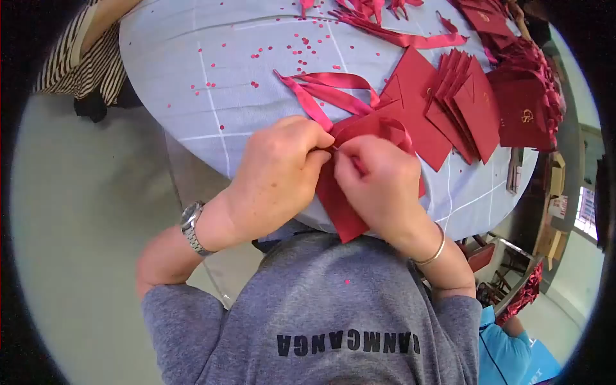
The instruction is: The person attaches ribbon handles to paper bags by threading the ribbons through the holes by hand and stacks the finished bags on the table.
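Observation:
A red paper piece (344,212) lies at the table's near edge, beneath both hands. My left hand (280,170), with a watch at its wrist, is closed in a pinch on a shiny red ribbon (314,109) at the paper's upper edge. Almost touching it, my right hand (378,176) is pinched too, with ribbon between the hands and a loop rising behind it. The exact crossing of the ribbon is hidden by my fingers. Loose ribbon ends stretch away from the paper over the cloth.
Folded red paper pieces (462,102) are fanned at the right, beside a larger ribboned pile (523,115). More ribbons (410,40) lie at the far side. Small red dots are scattered over the pale tablecloth (167,64). A person in stripes (106,58) is at the far left, another in blue (504,350) lower right.

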A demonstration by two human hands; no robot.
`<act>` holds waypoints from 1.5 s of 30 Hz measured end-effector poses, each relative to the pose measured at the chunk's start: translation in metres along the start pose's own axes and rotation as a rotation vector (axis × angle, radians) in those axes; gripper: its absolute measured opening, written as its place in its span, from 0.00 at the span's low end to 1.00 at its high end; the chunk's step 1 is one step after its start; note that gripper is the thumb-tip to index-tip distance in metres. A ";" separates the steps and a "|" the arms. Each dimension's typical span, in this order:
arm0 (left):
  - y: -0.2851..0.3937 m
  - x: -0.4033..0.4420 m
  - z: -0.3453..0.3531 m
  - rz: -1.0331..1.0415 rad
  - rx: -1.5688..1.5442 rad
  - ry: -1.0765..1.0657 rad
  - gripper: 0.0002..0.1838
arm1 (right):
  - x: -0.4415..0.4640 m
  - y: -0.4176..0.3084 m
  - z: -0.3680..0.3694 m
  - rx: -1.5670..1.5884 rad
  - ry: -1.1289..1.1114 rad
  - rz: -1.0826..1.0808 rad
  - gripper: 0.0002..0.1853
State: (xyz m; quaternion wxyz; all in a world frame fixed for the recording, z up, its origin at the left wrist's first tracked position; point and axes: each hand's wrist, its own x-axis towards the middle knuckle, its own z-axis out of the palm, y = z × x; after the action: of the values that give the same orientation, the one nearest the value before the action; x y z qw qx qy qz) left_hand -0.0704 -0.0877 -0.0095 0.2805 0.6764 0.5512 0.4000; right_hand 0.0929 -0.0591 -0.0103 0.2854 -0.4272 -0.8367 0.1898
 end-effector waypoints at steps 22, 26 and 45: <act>-0.006 0.010 -0.002 -0.187 0.010 -0.150 0.07 | -0.002 0.019 -0.014 0.300 -0.139 0.111 0.04; -0.002 0.018 -0.006 -0.348 -0.055 -0.231 0.08 | -0.007 0.020 -0.011 0.297 -0.101 0.037 0.04; -0.009 0.010 0.001 -0.161 -0.072 -0.103 0.05 | 0.003 0.006 -0.003 -0.132 -0.052 -0.093 0.03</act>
State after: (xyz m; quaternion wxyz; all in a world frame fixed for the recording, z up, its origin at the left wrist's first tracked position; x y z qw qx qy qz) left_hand -0.0737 -0.0762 -0.0147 0.3639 0.6388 0.5739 0.3607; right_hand 0.0967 -0.0534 -0.0106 0.2432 -0.4006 -0.8735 0.1316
